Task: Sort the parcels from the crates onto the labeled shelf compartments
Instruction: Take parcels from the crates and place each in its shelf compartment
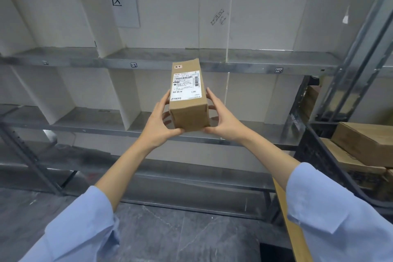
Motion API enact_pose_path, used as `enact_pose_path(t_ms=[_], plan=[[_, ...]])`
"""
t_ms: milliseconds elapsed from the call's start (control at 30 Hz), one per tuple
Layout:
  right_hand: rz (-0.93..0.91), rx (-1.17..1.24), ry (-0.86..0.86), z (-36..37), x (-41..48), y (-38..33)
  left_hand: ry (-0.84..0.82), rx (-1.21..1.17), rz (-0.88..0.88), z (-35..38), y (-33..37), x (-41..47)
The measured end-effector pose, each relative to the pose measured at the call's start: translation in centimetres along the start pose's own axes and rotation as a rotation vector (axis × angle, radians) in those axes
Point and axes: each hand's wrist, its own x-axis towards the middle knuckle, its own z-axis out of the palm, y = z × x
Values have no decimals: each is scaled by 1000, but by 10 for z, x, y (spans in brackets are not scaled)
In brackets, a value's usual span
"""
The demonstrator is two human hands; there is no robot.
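Now my left hand [158,122] and right hand [223,119] clasp a brown box [189,108] between them at the centre of the frame, its white label [185,85] facing up. It hangs in front of the metal shelf [85,57], below the tags [133,65] on the upper ledge. More boxes [365,142] sit at the right edge.

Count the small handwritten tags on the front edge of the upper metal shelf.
3: a blurred tag at far left, a tag reading 1-3 left of the held brown cardboard parcel, and a tag reading 1-4 to its right. The parcel may hide another.
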Motion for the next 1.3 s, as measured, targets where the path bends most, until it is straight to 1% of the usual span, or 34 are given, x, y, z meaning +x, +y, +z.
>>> enact_pose_path(t_ms=[67,233,333,500,667,833,1100,1200,1300], plan=[[-33,-15,-4,4,0,0,14,25,8,-2,0,-3],[-49,56,-10,18,3,-1,16,-37,-12,-14,0,-14],[-64,63,-47,25,4,0,30,-54,-27,-22,-1,-22],[-70,69,-80,36,9,-5,99,50,-27,-38,-6,-33],[-42,155,-91,46,19,-14,98,73,-42,-50,-9,-37],[-78,141,-106,66,37,-23,126,98,-62,-68,-19,-42],[-134,71,-126,126,79,-54,216,114,-94,-127,-44,-58],[-127,111,-111,157,98,-72,273,104,-96,-159,-54,-65],[-123,160,-135,191,120,-92,305,134,-90,-198,-67,-70]])
